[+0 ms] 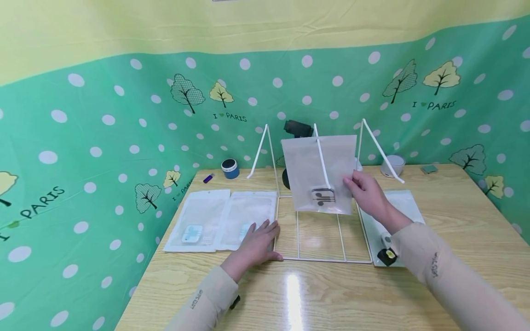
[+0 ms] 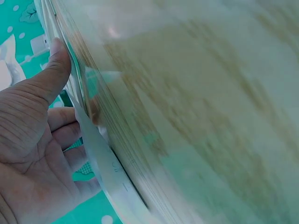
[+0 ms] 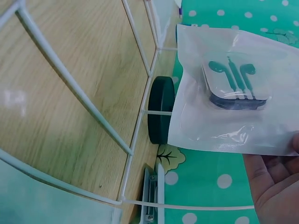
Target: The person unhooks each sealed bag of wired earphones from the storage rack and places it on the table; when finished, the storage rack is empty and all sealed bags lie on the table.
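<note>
My right hand pinches the right edge of a translucent zip pouch with boxed earphones inside. The pouch is at the middle prong of a white wire rack; that prong passes down in front of it from near its top edge. My left hand rests with spread fingers over the rack's front left corner and the edge of a flat pouch. Close up in the left wrist view, the thumb and fingers lie along a pale edge whose kind is unclear.
Another flat pouch lies at the left. Right of the rack is a pouch with a black item. Behind stand a blue speaker, a purple USB stick, a black device and a white cylinder.
</note>
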`<state>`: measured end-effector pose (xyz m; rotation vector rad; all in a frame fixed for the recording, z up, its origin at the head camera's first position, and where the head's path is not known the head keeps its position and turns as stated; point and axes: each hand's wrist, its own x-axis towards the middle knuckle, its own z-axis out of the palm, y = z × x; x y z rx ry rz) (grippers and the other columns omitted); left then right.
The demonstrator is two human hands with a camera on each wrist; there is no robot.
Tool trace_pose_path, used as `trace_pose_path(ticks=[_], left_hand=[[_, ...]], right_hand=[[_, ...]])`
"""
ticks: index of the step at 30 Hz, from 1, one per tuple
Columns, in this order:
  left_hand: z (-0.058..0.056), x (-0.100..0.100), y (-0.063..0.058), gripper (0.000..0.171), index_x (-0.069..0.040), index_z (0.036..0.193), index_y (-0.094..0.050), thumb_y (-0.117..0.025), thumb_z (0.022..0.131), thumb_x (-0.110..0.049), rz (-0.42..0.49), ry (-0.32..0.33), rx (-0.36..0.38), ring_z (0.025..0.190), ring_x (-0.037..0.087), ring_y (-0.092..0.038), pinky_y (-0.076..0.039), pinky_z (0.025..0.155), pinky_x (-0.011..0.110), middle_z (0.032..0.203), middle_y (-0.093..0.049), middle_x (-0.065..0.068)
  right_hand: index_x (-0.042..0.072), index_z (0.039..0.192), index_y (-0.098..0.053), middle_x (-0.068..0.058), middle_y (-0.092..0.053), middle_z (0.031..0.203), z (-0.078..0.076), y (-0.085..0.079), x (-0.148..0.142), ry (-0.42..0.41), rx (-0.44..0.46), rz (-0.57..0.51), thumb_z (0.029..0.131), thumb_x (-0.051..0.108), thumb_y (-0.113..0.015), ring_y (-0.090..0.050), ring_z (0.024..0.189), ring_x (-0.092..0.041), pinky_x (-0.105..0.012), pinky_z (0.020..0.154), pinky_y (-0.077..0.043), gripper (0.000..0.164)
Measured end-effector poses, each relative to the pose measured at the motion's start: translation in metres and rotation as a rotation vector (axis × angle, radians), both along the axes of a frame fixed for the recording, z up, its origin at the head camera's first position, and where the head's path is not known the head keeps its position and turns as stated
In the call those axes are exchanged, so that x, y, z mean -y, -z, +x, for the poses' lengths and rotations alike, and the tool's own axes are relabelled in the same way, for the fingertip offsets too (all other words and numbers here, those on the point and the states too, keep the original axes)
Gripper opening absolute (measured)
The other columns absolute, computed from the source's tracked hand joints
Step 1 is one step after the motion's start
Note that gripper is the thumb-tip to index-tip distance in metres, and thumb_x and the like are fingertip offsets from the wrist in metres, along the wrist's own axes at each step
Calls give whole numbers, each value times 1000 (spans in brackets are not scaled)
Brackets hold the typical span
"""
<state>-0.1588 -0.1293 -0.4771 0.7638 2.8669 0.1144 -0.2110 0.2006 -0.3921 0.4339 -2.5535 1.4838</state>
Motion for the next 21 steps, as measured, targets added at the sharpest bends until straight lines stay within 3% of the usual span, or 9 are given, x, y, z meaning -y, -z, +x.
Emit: trace_pose_path(ticks=[8, 21], left_hand=[[1, 0, -2, 90, -9, 147, -43, -70, 77, -60, -3, 13, -12, 143, 31, -29, -23, 111, 60, 155, -35, 8], [2, 1, -2, 90, -7, 146, -44, -70, 77, -58, 19, 18, -7, 143, 32, -28, -23, 111, 61, 155, -35, 9]], right_hand=[[-1, 113, -63, -13, -65, 93, 28, -3, -8, -39, -32, 29, 105, 20, -46, -55, 74, -22, -24, 63, -48, 29], [2, 94, -63, -2, -50, 69, 69, -5, -18, -65, -38, 60, 103, 14, -50, -44, 60, -14, -27, 53, -38, 19]])
